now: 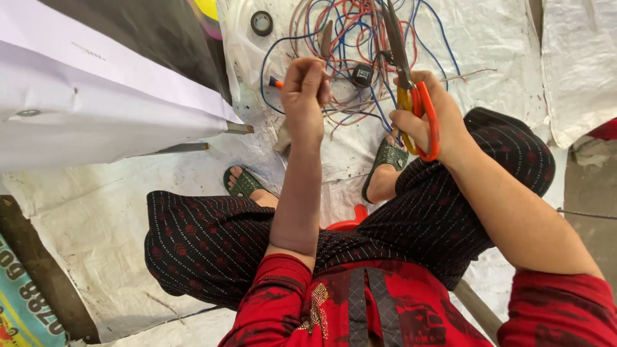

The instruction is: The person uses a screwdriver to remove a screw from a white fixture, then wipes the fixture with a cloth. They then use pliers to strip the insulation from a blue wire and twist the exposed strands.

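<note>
Scissors [411,83] with orange and yellow handles sit in the right hand [430,119], fingers through the loops, blades shut or nearly so and pointing to twelve o'clock over a tangle of red, blue and white wires [360,45]. At nine o'clock from the scissors, the left hand [305,96] is closed narrow, thumb and fingertips pinching a thin wire end; what exactly it grips is too small to tell. The wires lie on a white sheet [488,38] at twelve o'clock of both hands, with a small black block [362,75] among them between the hands. A black ring [261,22] rests at eleven o'clock of the left hand. A white board [96,109] lies at nine o'clock. Green sandals [247,184] show at six o'clock of the hands, above the patterned dark trousers [212,238].
</note>
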